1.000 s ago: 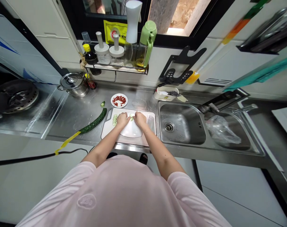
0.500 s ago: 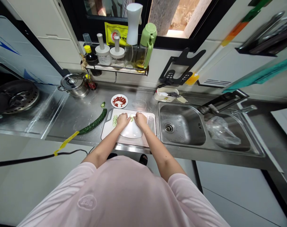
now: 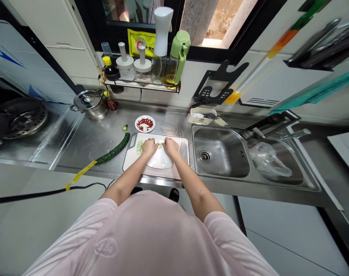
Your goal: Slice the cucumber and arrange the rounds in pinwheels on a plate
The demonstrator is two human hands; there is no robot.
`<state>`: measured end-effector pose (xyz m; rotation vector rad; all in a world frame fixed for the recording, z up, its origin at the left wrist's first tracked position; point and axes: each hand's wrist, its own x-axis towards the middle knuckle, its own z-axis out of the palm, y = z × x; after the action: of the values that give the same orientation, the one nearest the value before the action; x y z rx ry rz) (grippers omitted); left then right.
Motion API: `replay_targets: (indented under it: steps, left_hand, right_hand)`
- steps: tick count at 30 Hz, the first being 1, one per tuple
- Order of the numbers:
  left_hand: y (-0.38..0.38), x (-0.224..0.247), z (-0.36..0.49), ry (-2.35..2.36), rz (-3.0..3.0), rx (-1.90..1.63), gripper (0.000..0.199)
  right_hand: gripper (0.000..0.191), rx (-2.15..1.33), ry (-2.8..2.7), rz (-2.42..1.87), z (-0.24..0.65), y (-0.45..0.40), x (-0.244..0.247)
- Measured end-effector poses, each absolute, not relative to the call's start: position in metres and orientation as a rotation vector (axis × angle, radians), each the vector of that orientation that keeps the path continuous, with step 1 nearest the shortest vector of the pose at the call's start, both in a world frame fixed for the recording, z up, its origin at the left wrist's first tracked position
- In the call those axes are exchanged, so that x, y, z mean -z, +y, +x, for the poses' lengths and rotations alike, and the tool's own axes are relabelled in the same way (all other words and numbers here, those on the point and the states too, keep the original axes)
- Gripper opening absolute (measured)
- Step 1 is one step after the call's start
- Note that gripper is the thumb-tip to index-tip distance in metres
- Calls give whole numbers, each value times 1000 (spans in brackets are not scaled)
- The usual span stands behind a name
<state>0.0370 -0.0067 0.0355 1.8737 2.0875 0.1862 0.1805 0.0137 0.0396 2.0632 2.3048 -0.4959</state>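
Pale green, round-cut cucumber slices [image 3: 159,145] lie between my two hands, over the white board, right by my thumbs. My left hand [image 3: 149,147] and my right hand [image 3: 171,147] are curled, knuckles up, thumbs turned inward; my fingertips are hidden, so I cannot tell whether either grip is closed on anything. Just below them sits a glossy white piece with a curved near edge [image 3: 161,161], partly covered by my hands. All this is on a white rectangular cutting board with a grey handle [image 3: 128,161]. More thin, pale green slices in a row [image 3: 139,147] lie just beside my left hand.

Left of the board, a long, dark green, bumpy cucumber [image 3: 113,150] rests on the brushed-steel tabletop [image 3: 82,142]. Beyond the board stands a round white plate [image 3: 153,124] bearing chopped red pieces [image 3: 142,123]. To the right is a rectangular steel sink basin [image 3: 224,155].
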Motion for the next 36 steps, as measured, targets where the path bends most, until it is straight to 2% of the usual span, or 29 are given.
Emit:
replay_targets:
  steps: [10,18,27,36]
  left_hand:
    - [-10,-34,36,2066,1850,-233,30]
    - [-22,-35,30,2003,1899,-425,23]
    - [-55,-39,24,1926,1901,-615,21]
    - [-80,-43,-8,2058,1761,-649,21]
  right_hand:
    - [26,578,2361,2134,187,11,-34]
    - [28,673,2381,2338,196,-4,-41]
    - [27,851,2467,2367,197,-34,-41]
    - [26,938,2524,2400,195,-57,-42]
